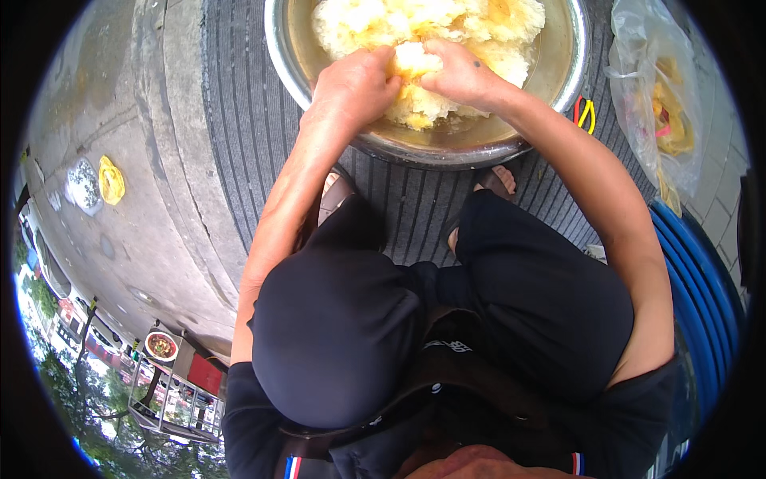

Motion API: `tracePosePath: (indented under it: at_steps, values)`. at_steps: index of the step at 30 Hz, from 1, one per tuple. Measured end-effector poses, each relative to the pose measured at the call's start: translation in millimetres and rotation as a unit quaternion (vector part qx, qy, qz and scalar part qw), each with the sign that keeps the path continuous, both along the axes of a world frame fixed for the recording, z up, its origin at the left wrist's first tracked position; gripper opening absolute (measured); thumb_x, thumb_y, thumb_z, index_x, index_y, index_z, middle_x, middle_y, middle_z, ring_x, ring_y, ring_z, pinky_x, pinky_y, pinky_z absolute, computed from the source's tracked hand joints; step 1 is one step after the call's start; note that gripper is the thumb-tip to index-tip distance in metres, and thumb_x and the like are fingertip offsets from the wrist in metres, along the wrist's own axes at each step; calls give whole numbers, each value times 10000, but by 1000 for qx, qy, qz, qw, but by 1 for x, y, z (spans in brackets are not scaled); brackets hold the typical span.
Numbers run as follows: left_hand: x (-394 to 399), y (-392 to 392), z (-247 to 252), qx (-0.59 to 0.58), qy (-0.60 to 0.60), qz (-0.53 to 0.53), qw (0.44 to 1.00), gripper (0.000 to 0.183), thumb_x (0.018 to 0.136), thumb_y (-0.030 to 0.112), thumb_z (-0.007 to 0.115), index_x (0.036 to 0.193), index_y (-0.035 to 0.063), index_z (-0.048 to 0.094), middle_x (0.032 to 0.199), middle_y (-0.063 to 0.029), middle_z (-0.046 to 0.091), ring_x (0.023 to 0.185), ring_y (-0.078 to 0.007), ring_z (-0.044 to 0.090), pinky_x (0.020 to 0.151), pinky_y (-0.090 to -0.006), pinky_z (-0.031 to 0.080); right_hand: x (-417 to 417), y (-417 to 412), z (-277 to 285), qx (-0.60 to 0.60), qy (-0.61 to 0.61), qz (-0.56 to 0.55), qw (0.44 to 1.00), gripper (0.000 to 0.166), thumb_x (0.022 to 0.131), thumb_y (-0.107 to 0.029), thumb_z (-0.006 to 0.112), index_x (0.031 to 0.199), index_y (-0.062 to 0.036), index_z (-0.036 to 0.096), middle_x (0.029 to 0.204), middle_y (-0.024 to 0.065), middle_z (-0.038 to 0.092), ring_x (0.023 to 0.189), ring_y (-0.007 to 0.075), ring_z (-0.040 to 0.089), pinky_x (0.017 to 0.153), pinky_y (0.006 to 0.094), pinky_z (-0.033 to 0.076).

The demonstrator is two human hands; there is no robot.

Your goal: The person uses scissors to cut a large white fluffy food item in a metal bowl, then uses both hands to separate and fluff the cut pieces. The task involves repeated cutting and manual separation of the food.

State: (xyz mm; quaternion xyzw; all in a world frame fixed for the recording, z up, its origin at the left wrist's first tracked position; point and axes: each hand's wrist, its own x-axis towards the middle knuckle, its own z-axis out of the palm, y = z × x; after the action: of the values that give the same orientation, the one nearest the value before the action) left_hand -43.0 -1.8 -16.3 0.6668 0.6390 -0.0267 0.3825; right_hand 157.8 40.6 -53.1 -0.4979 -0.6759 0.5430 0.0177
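A wide metal basin (281, 60) sits before me on a ribbed grey mat. Pale, ruffled clumps that look like soaked snow fungus (371, 24) fill much of it, yellow in places, with some liquid around them. My left hand (357, 84) curls its fingers into one clump (418, 60) from the left. From the other side my right hand (464, 72) grips the same clump, thumb and fingers bent around it. Both hands are above the basin's near half. Some fingertips are hidden in the clump.
Tool handles (585, 114), one red and one yellow, lie against the basin's right side. Beyond them is a clear plastic bag (655, 96) with yellowish scraps. A ribbed blue plastic object (688, 299) stands at my right. On the pavement left lies a yellow bag (111, 179); a metal-framed stand (173, 395) is farther off.
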Motion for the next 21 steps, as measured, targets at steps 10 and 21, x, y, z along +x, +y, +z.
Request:
tracePosePath:
  at_steps: [10,21]
  values:
    - [-1,3,-1,-15,47,-10,999,469,930,294,714,1351,99,649,1136,-235,729,1131,-384,693,988,-471,549,49,41,43,-161,77,20,984,487,877,-65,616,1355,29,632,1204,150,739,1087,226,712,968,384,560]
    - [11,-5,8,19,-457,260,850,843,889,327,873,1524,-37,454,1266,-195,705,1128,-247,723,892,-330,613,-15,11,41,-212,407,-252,852,319,1096,-224,576,1323,-2,609,1262,90,691,1100,156,685,945,318,565]
